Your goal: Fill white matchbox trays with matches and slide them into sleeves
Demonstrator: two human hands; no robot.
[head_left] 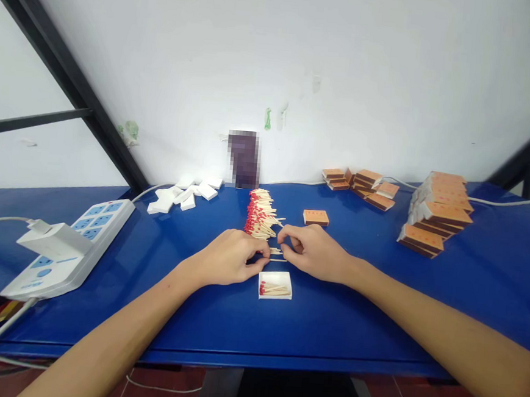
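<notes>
Several matchsticks (277,252) lie between my two hands, just in front of a large heap of red-headed matches (260,213). My left hand (237,257) is closed, its thumb and forefinger pinching at the head end of these sticks. From the other side my right hand (316,251) curls its fingers, with thumb and forefinger at the sticks' bare ends. Exactly how many sticks each hand grips is too small to tell. Nearer to me sits a white matchbox tray (281,278) with some matches in it, heads to the left.
White trays (187,192) are piled at the back left. An orange matchbox (316,217) lies beyond my right hand; more matchboxes (369,188) and a stack of matchbox sleeves (443,206) stand right. A power strip (106,229) with cables occupies the left. A pixelated dark object (244,159) leans by the wall.
</notes>
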